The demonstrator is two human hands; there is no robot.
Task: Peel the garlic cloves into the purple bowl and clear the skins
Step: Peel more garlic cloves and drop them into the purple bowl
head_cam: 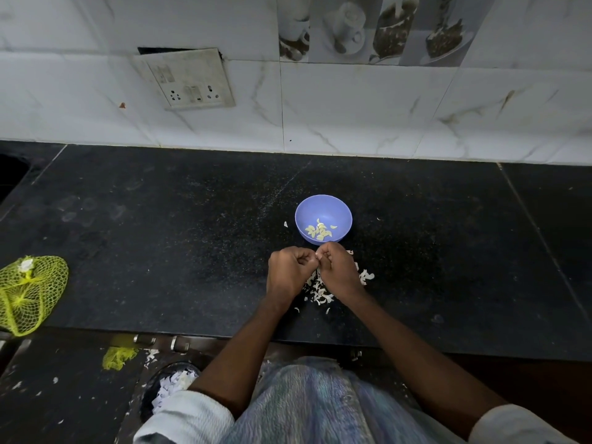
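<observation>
Nearest the camera, pale rolled-up sleeves and a bluish patterned garment filled the bottom of the view, with a round dark bin holding white papery scraps on the floor to the left and a scrap of yellow mesh lying just beyond it. Both bare forearms reached forward over the near edge of the black speckled stone countertop. A loose heap of white garlic skins lay on the counter under and between the wrists, spreading out to the right of the right wrist. Above that heap the left hand and the right hand met knuckle to knuckle, fingers of both curled in tight, the fingertips pinching a small pale garlic clove between them; only a sliver of it showed, so how much skin it kept could not be told. Just beyond the hands stood the round purple plastic bowl, upright, with a handful of peeled yellowish garlic cloves in its bottom. A few stray skin flecks lay beside the bowl. Far to the left, at the counter's near edge, sat a yellow-green net bag. Farthest back rose the white marbled tile wall with a grubby white switch-and-socket plate at the left
</observation>
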